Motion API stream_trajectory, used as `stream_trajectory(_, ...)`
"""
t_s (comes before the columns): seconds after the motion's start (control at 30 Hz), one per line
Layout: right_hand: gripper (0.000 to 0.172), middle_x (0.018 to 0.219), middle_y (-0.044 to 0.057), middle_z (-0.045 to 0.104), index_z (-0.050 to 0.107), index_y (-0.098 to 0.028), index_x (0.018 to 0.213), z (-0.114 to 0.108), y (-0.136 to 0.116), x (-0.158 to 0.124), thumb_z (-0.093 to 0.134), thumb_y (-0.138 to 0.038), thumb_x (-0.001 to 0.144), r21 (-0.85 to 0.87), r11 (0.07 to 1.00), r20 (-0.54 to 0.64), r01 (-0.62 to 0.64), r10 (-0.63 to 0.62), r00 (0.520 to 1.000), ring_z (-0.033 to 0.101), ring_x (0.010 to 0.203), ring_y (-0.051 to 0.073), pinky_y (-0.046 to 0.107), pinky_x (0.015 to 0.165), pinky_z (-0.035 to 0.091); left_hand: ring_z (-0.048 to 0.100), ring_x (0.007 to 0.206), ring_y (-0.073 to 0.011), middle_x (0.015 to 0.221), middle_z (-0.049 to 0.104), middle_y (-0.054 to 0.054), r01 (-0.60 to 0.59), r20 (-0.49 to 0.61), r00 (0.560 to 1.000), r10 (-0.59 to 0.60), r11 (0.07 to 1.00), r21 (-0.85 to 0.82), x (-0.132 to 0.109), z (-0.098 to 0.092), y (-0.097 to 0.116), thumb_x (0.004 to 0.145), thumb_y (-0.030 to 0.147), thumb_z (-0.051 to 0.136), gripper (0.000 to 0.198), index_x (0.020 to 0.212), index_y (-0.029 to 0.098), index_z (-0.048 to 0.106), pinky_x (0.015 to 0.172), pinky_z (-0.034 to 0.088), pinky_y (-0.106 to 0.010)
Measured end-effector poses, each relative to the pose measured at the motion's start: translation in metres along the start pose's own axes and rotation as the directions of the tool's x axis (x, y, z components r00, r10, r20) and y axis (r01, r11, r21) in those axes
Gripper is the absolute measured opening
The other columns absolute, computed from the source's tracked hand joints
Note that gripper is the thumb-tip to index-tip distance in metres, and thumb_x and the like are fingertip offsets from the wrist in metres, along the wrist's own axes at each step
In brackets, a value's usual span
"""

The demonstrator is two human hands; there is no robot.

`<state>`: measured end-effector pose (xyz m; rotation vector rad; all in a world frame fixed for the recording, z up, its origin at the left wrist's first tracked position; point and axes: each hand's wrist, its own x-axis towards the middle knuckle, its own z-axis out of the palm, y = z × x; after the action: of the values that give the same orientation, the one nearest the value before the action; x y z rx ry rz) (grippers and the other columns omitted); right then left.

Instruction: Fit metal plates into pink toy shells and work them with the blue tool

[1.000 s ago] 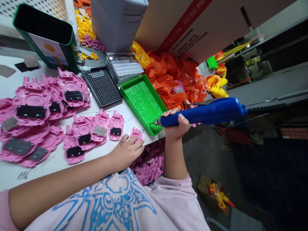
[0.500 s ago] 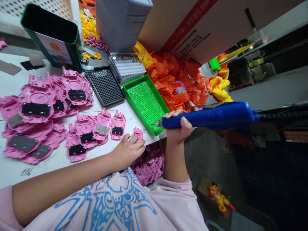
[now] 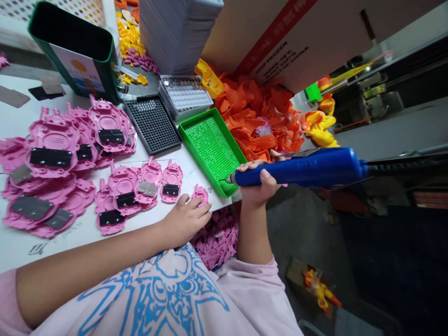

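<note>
A blue electric screwdriver [image 3: 297, 168] lies across the grip of my right hand [image 3: 261, 182], fingers wrapped round its front end. Its bit points left, over the near corner of the green perforated tray [image 3: 224, 184]. Low on the table, my left hand [image 3: 189, 218] grips a small pink plastic casing [image 3: 200, 192] by its edges, and the fingers hide much of it. To the left of that hand, several pink casings [image 3: 171, 175] with black or grey cover plates lie face up.
Heaped pink casings [image 3: 52, 140] cover the left side. Behind are a black perforated tray [image 3: 152, 123], a white tray stack [image 3: 185, 93] and a dark green bin [image 3: 75, 51]. Orange parts [image 3: 245, 107] pile against a cardboard box [image 3: 276, 42]. More pink parts [image 3: 217, 240] sit below the table edge.
Both hands stay almost where they were. The screwdriver's rear end has shifted slightly left, with the bit still over the green tray.
</note>
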<state>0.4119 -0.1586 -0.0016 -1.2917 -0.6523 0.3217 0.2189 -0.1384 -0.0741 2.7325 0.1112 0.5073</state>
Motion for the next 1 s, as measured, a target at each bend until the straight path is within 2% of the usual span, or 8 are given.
stream_trajectory(0.17,0.038,0.062,-0.007,0.053,0.054,-0.028,0.102,0.0022,-0.0024,0.0005,0.057,-0.037,0.066,-0.006,1.0,-0.012,0.022,-0.022,1.0,0.056,0.05,0.013,0.034,0.057,0.052,0.052,0.102,-0.023,0.122,0.065,-0.006,-0.003,-0.012,1.0,0.003,1.0,0.0,-0.0002,-0.0001,-0.0002,0.088,0.025,0.062,0.024,0.111,0.02,0.064,0.08,0.026,-0.041)
stream_trajectory(0.27,0.039,0.063,-0.007,0.052,0.055,-0.028,0.104,0.002,-0.0049,0.0013,0.056,-0.038,0.066,-0.002,1.0,-0.002,0.018,-0.018,1.0,0.056,0.051,0.013,0.033,0.057,0.052,0.052,0.102,-0.023,0.121,0.066,-0.005,-0.007,-0.026,1.0,0.007,1.0,-0.005,-0.0004,0.0,-0.0004,0.086,0.024,0.063,0.025,0.11,0.02,0.064,0.08,0.026,-0.041)
stream_trajectory(0.47,0.031,0.064,-0.006,0.055,0.057,-0.026,0.1,-0.0019,-0.0067,0.0021,0.057,-0.035,0.069,0.066,0.996,0.013,0.064,-0.065,0.998,0.057,0.052,0.012,0.03,0.058,0.053,0.052,0.103,-0.0224,0.122,0.065,-0.004,-0.001,-0.001,1.0,0.001,1.0,-0.011,-0.0005,0.0004,-0.0008,0.087,0.023,0.062,0.024,0.111,0.02,0.063,0.081,0.027,-0.041)
stream_trajectory(0.63,0.031,0.063,-0.007,0.057,0.056,-0.026,0.098,-0.0025,-0.0014,0.0019,0.057,-0.031,0.067,0.078,0.997,0.02,0.01,-0.012,1.0,0.058,0.052,0.012,0.03,0.058,0.052,0.052,0.103,-0.0225,0.122,0.065,-0.005,0.004,0.001,1.0,-0.004,1.0,-0.01,-0.001,0.0018,-0.0001,0.087,0.024,0.062,0.024,0.111,0.021,0.064,0.081,0.027,-0.041)
stream_trajectory(0.83,0.022,0.061,-0.006,0.054,0.053,-0.023,0.079,-0.0031,0.0016,0.0042,0.06,-0.038,0.064,0.046,0.998,0.04,-0.043,0.041,0.998,0.057,0.051,0.012,0.031,0.058,0.052,0.052,0.103,-0.0223,0.121,0.066,-0.004,0.0,-0.039,0.999,0.0,1.0,-0.004,-0.0012,0.0022,0.0005,0.087,0.025,0.063,0.023,0.109,0.02,0.064,0.081,0.028,-0.041)
stream_trajectory(1.0,0.02,0.062,-0.005,0.055,0.053,-0.022,0.075,-0.0029,0.0021,0.0054,0.061,-0.038,0.063,0.051,0.997,0.051,-0.065,0.063,0.997,0.057,0.051,0.012,0.031,0.057,0.051,0.052,0.102,-0.0223,0.12,0.067,-0.003,0.003,-0.049,0.999,-0.003,1.0,-0.005,-0.0011,0.0012,0.0007,0.085,0.024,0.064,0.023,0.108,0.02,0.064,0.08,0.028,-0.041)
